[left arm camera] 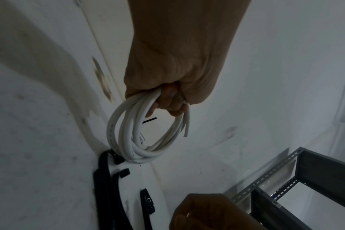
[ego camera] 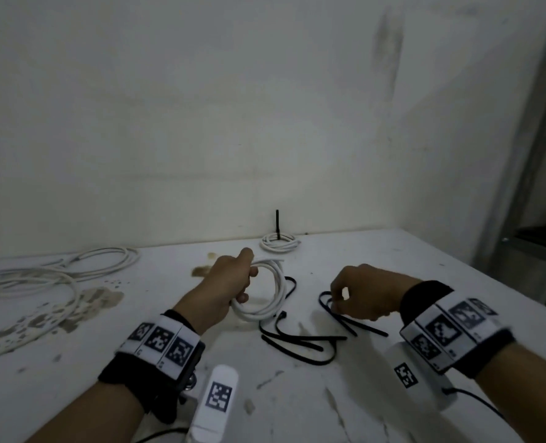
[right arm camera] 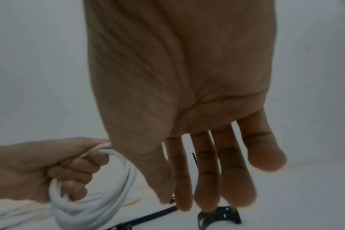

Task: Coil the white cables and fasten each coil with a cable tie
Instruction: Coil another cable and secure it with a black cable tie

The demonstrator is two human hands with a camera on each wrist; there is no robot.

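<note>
Two coiled white cables were counted: one coil (ego camera: pixel 266 294) within the left fingers, one tied coil (ego camera: pixel 280 244) beyond them. Loose white cables (ego camera: pixel 41 276) and black cable ties (ego camera: pixel 300 342) could not be counted exactly.

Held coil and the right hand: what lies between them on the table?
In the head view, black cable ties lie between the coil and the right hand.

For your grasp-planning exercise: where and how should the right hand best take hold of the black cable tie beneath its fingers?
Probably pinch the cable tie on its raised looped end, coming from above with the right hand. That loop stands off the table, while its straight tails lie flat and cross other ties.
</note>
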